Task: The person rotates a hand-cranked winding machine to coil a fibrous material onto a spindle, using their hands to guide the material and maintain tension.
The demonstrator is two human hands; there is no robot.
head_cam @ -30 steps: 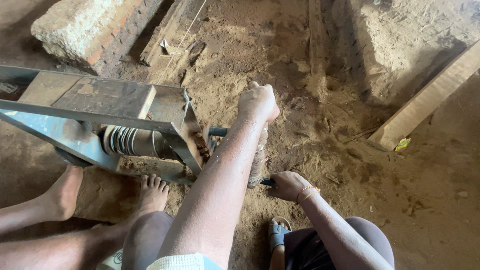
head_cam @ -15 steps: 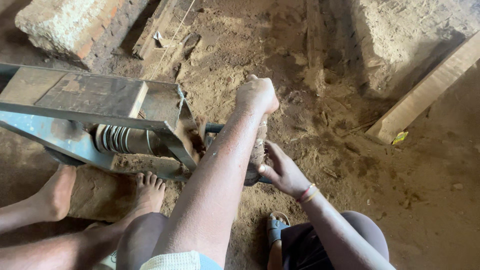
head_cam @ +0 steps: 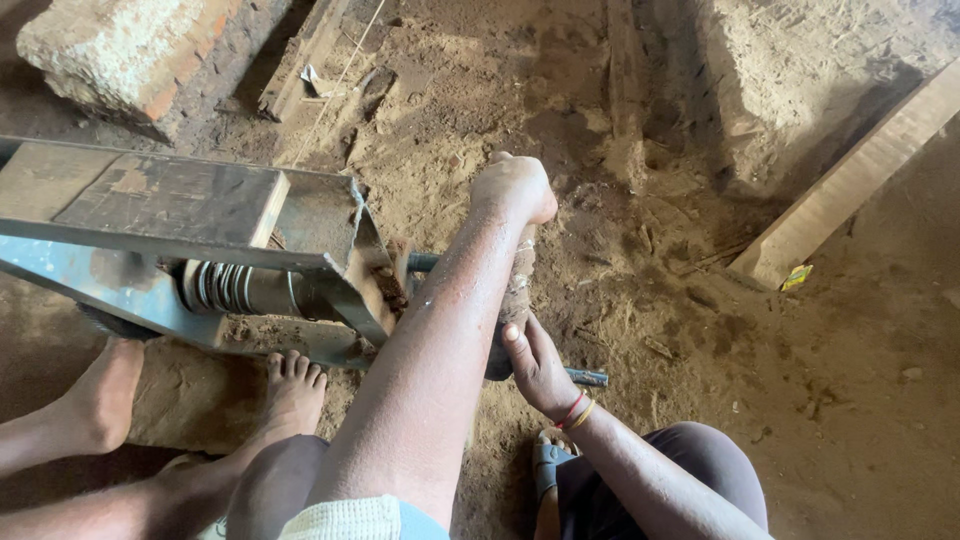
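Head view: one moment at a metal press on an earth floor.
Handle: a mud-caked upright lever handle (head_cam: 516,290) stands at frame centre, just right of the grey metal press (head_cam: 200,240).
Left hand (head_cam: 512,188): clenched in a fist around the handle's top.
Right hand (head_cam: 535,365): fingers wrapped loosely on the handle's lower part, just below the left forearm; bangles at the wrist.
Count: one press, one coil spring (head_cam: 225,287), two bare feet (head_cam: 292,385) lower left, one wooden plank (head_cam: 850,180) at right, one brick block (head_cam: 130,55) upper left.
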